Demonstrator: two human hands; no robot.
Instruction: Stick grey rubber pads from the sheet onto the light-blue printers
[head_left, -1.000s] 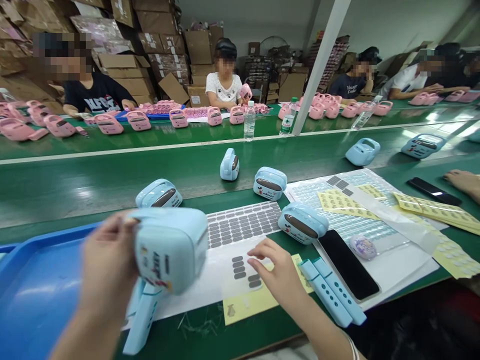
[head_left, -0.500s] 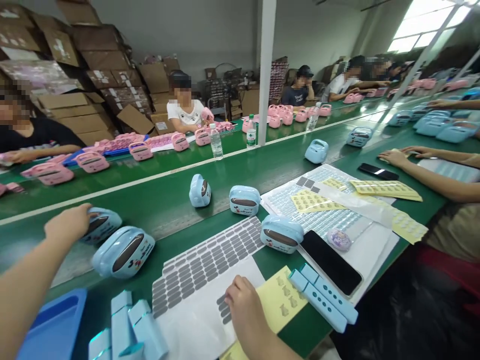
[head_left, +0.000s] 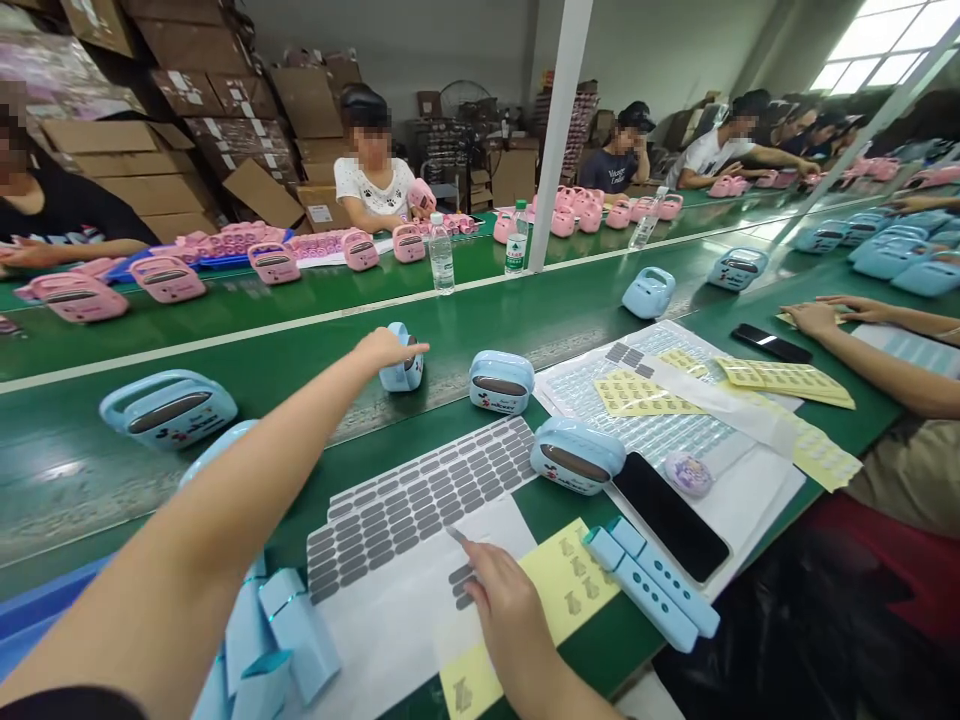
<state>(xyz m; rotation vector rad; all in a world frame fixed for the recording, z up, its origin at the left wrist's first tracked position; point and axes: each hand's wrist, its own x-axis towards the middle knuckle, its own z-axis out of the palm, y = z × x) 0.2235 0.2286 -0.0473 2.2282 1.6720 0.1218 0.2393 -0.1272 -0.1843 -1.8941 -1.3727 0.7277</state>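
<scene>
On the belt, my left hand [head_left: 386, 348] is at the top of a light-blue plastic case with a handle [head_left: 403, 368], one finger stretched out past it; its other fingers seem hooked at the handle, partly hidden. Between the thumb and forefinger of my right hand [head_left: 510, 600] is a small grey oval sticker [head_left: 454, 535]. Below that hand lie a white backing sheet [head_left: 390, 640] with a few grey stickers and a yellow sticker sheet [head_left: 574, 575]. Rows of grey stickers fill the sheet [head_left: 420, 500] beyond. Another blue case [head_left: 576, 456] stands at its right end.
More blue cases [head_left: 502, 382] stand nearby, one [head_left: 172, 410] far left on the belt. Light-blue strap-like pieces [head_left: 652, 585], a black phone [head_left: 671, 515] and sticker sheets lie right. A blue tray [head_left: 45, 610] is partly behind my left arm. Co-workers sit around the line.
My left hand has left the blue case at the far left and moved right to another one. My right hand has lifted a grey sticker from the sheet.
</scene>
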